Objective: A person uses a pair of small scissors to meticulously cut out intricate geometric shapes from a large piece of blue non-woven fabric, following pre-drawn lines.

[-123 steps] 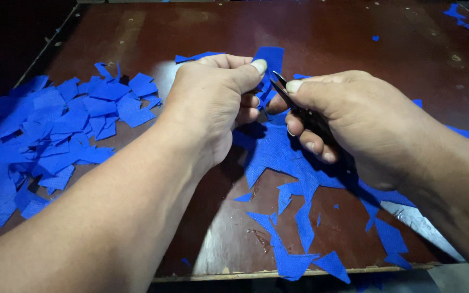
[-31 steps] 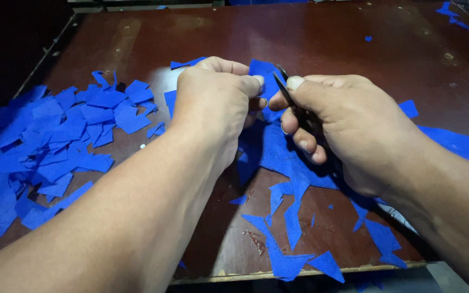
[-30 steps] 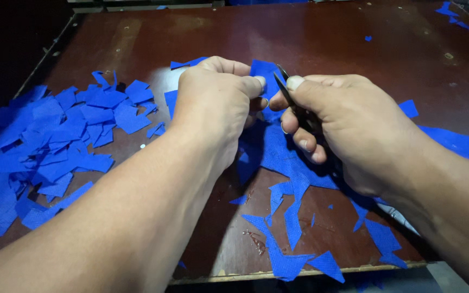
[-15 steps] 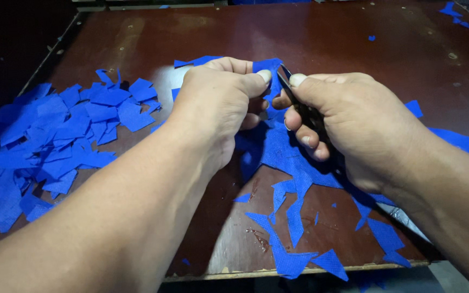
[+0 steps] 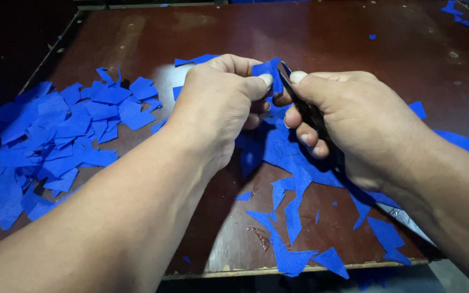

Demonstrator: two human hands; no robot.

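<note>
Matt blue woven cloth (image 5: 294, 152) and a pile of cut scraps (image 5: 55, 141) at left lie on a glossy, scuffed reddish-brown wooden table (image 5: 321, 32), the scissors (image 5: 305, 106) dark metal.

Light fell from near the camera, brightly on both forearms and the table (image 5: 321, 32), with glare patches beside the scraps (image 5: 55, 141). The far left corner stayed black. Focus was sharp centrally; near edges blurred slightly.
</note>
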